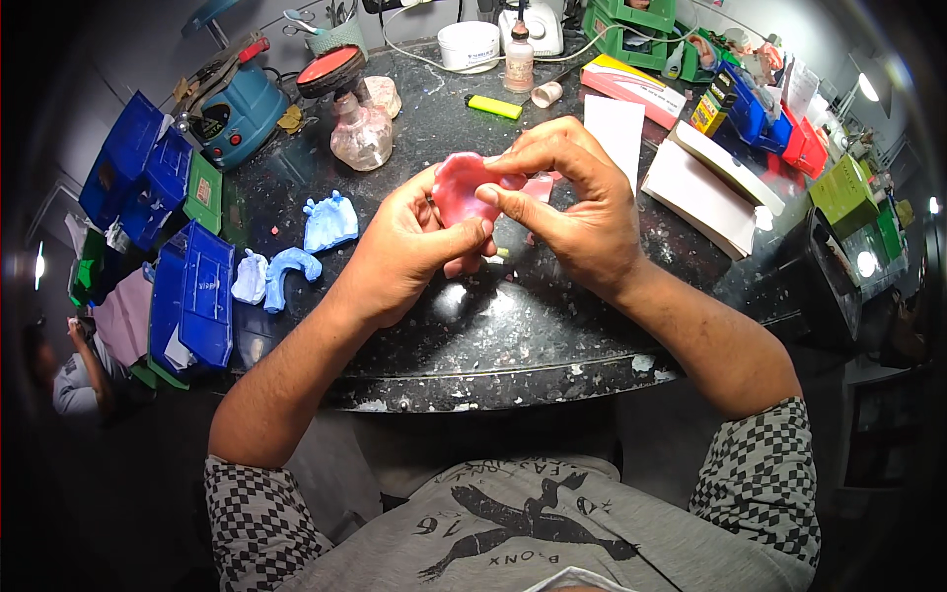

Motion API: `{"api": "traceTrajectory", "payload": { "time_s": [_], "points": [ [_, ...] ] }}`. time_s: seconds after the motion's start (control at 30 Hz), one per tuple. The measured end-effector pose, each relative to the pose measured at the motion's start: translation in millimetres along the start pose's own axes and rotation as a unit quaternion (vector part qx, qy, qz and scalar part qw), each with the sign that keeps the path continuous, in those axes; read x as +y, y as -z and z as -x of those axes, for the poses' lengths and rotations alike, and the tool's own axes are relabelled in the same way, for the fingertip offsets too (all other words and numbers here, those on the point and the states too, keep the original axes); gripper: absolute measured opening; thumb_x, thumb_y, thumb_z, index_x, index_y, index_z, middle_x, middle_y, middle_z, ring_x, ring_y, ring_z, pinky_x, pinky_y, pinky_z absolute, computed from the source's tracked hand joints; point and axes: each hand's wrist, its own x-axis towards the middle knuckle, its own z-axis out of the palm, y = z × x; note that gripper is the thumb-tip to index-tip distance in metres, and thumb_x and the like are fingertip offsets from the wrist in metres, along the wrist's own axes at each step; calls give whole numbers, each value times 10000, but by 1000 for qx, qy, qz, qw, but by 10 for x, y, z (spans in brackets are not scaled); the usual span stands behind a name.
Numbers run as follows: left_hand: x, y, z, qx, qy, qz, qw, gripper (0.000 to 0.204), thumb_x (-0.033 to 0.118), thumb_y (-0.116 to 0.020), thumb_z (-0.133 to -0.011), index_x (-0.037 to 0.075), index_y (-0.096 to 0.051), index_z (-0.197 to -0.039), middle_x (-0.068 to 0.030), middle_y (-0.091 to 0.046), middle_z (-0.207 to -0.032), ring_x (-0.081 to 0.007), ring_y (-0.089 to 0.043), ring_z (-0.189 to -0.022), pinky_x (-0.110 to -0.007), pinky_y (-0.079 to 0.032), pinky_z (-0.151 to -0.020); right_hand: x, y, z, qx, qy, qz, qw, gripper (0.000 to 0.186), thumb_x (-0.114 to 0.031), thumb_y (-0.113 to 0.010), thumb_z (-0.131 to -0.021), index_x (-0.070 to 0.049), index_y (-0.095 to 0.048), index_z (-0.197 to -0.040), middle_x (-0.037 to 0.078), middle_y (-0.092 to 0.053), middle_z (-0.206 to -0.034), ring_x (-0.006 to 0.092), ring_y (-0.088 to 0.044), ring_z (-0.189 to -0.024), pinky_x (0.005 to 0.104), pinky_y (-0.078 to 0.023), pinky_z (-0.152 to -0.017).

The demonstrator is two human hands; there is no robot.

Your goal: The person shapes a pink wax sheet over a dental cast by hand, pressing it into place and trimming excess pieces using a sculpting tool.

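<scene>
Over the middle of the bench I hold a glossy pink dental base plate (pixel 457 197), curved like a palate. My left hand (pixel 400 237) is closed around its left and lower side, with the thumb along the front edge. The thumb and fingers of my right hand (pixel 582 202) pinch its right rim. A flat pink piece (pixel 538 188) shows partly behind the right fingers; the rest of it is hidden. Left of my hands lie a blue dental cast (pixel 330 223), a blue arch-shaped piece (pixel 290 276) and a small pale blue cast (pixel 251 277).
A glass spirit burner (pixel 361 138), a yellow-green lighter (pixel 493 107) and a dropper bottle (pixel 519 64) stand beyond my hands. Blue bins (pixel 192 296) and a teal machine (pixel 235 118) line the left. An open white box (pixel 705 192) and a black container (pixel 824 271) are right.
</scene>
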Motion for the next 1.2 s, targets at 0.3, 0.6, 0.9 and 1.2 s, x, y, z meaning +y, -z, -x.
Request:
{"api": "traceTrajectory", "payload": {
  "time_s": [0.3, 0.6, 0.9, 1.2],
  "points": [
    [-36, -18, -20, -10, -36, -4, 999, 442, 90, -698, -907, 12, -490, -1290, -20, -627, -896, -58, -587, -690, -191, -456, -568, 58, 34, -23, 26, -11, 15, 999, 161, -44, -784, -782, -39, -688, -911, 46, -613, -924, 133, -627, -852, 271, -514, -790],
    [7, 9, 4, 3, -16, -41, 999, 394, 175, -674, -931, 17, -527, -1260, -36, -654, -889, -78, -628, -728, -203, -487, -610, 57, 11, -12, 25, -25, -34, 999, 213, -56, -798, -775, -38, -682, -953, 54, -625, -946, 133, -628, -869, 275, -519, -788],
    [-68, 117, -49, 53, 1, -11, 999, 256, 201, -634, -946, 34, -614, -1139, -63, -684, -932, -86, -621, -767, -224, -467, -658, 51, -13, -38, 32, -160, -260, 952, 302, -93, -768, -850, -30, -628, -1110, 68, -587, -1110, 133, -626, -964, 279, -502, -954],
    [-69, 124, -73, 90, -54, -14, 994, 218, 233, -610, -981, 23, -655, -1020, -44, -681, -874, -86, -623, -730, -222, -483, -658, 257, 15, 23, -111, -356, -225, 900, 303, -322, -541, -1024, -57, -616, -897, -25, -600, -757, 42, -573, -698, 200, -477, -644]
  ]
}}
